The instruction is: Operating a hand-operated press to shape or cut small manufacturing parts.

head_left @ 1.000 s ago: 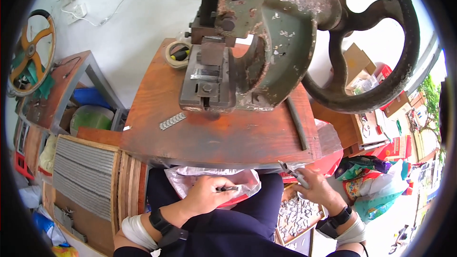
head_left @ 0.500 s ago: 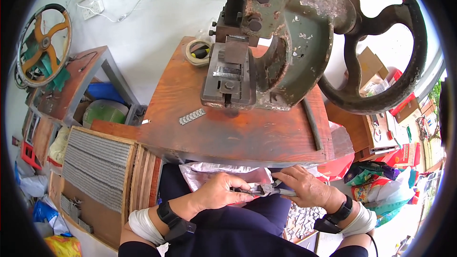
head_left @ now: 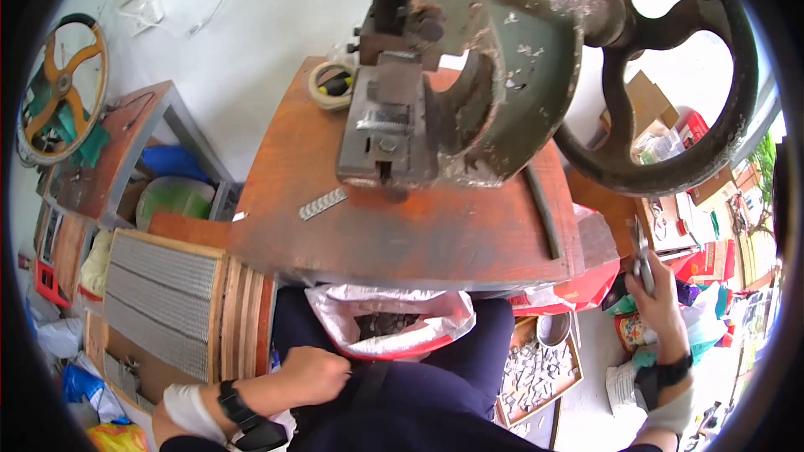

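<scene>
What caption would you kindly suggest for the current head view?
Right hand gripping a plier-like tool, left hand curled near an open sack, before a handwheel press.

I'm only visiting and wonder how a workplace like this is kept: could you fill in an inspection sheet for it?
Surface: wooden tabletop, reddish brown with dark stains; bears a greenish machine.
Working things: plier-like tool held upright; open white sack with dark contents, between the legs.
Clutter: perforated metal strip, tape roll and dark rod on the tabletop; bags heaped at right.
Left hand: fingers curled; whether it holds anything, cannot tell.
Right hand: grips the plier-like tool, away from the tabletop.
Cables: thin cable along the back wall.
Surroundings: yellow-spoked wheel at far left; tray of small metal pieces at lower right.
</scene>
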The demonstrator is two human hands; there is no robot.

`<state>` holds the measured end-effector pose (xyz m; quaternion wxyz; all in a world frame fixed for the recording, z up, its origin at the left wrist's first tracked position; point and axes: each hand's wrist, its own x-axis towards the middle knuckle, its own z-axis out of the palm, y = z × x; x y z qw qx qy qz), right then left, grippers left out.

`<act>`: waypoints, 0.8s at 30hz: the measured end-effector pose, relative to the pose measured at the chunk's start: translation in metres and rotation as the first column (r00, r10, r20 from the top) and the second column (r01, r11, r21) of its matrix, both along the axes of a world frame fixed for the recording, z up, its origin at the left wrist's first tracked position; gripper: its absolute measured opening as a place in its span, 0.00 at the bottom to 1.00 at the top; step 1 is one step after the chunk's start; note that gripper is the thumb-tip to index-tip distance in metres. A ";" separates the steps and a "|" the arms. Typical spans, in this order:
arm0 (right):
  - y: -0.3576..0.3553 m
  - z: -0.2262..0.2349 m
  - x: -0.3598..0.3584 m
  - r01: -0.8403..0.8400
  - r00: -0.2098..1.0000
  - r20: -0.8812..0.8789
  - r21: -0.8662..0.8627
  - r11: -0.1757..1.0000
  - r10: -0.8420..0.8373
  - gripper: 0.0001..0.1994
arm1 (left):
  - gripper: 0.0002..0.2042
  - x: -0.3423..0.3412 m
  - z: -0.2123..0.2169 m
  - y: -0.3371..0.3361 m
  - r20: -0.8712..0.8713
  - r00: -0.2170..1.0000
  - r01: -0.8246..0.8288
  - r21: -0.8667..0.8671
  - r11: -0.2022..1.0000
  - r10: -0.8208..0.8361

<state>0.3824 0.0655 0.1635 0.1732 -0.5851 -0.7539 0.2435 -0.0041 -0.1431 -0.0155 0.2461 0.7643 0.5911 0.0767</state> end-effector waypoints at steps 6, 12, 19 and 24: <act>-0.009 -0.037 0.026 -0.215 0.948 0.248 0.041 0.976 0.199 0.14 | 0.05 0.000 0.031 0.026 0.659 0.686 -0.334 -0.091 0.938 0.308; -0.011 -0.063 0.062 -0.210 0.907 0.358 -0.075 0.975 0.223 0.17 | 0.06 0.029 0.020 0.047 0.712 0.677 -0.164 -0.102 0.981 0.187; -0.037 -0.108 0.064 -0.214 0.478 0.791 -0.316 0.924 0.382 0.17 | 0.05 0.030 0.022 0.047 0.701 0.668 -0.238 -0.119 0.964 0.251; -0.050 -0.123 0.088 -0.302 0.595 0.661 -0.344 0.889 0.458 0.24 | 0.06 0.032 0.023 0.049 0.716 0.657 -0.205 -0.133 0.970 0.237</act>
